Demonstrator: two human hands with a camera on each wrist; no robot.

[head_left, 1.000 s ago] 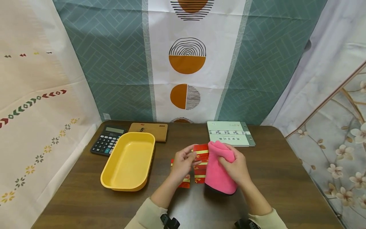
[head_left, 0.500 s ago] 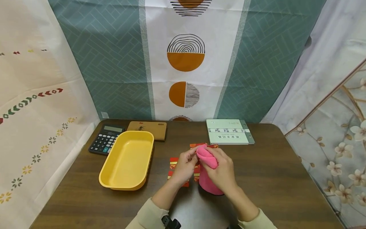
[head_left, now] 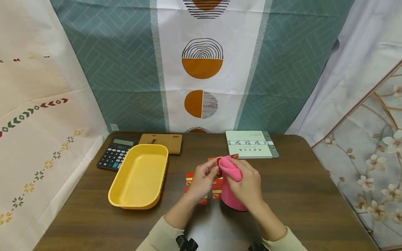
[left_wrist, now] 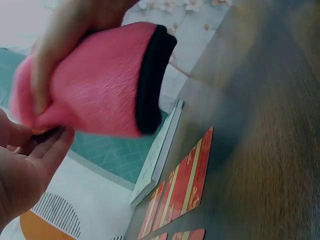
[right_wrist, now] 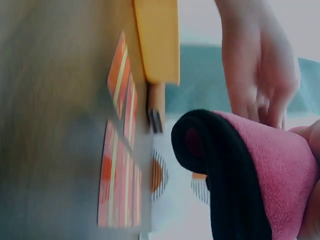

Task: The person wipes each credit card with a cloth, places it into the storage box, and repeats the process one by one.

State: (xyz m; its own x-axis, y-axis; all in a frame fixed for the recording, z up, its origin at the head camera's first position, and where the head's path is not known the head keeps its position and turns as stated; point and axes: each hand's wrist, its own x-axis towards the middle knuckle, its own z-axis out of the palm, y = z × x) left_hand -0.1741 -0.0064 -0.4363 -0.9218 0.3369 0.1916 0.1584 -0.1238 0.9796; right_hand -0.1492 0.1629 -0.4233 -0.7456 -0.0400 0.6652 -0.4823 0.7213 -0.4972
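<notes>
My left hand (head_left: 202, 179) pinches a small red card between fingertips and thumb; only part of it shows, beside the pink cloth. My right hand (head_left: 247, 179) grips a fuzzy pink cloth (head_left: 231, 195) with black edging, bunched at its top against the left fingertips. In the left wrist view, the cloth (left_wrist: 107, 82) hangs above the table with its black edge outward. Its folded black edge (right_wrist: 227, 175) is near in the right wrist view. Several red cards with gold stripes (left_wrist: 185, 180) lie flat on the table below the hands.
To the left, a yellow tray (head_left: 138, 177) stands on the wooden table (head_left: 301, 202), beside a black calculator (head_left: 115, 153). A brown notebook (head_left: 161, 142) lies behind the tray. A pale green book (head_left: 251, 144) lies at the back right.
My right hand has moved left with the pink cloth, bringing its bunched top to the left fingertips. Over the last half second both hands have shifted only slightly.
</notes>
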